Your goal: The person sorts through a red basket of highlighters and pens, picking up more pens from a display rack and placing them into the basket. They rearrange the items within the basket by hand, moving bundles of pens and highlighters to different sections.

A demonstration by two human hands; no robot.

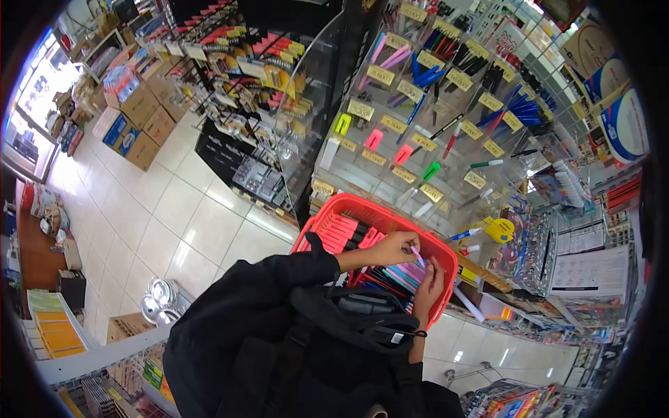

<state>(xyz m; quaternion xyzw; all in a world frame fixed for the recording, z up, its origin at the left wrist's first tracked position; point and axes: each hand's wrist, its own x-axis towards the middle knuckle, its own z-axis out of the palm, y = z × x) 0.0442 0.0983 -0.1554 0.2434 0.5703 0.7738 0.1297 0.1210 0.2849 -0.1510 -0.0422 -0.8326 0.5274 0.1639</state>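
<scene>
A red plastic basket (446,259) stands in front of me, holding several pens and red-and-black packs. My left hand (396,248) reaches over it from the left and pinches a slim lilac pen (417,255). At the lower end of that pen, my right hand (430,284) has its fingers closed around it, inside the basket's right side. Below my hands lie pastel pens (404,276) in pink, teal and purple, with dark pens beside them. The red packs (336,233) fill the basket's left part.
Beyond the basket rises a clear pen display rack (418,125) with price tags, pens and highlighters. Hanging packaged goods (258,76) fill a dark stand to its left. Cardboard boxes (143,115) sit on the tiled floor (181,209). A black bag (355,317) hangs at my chest.
</scene>
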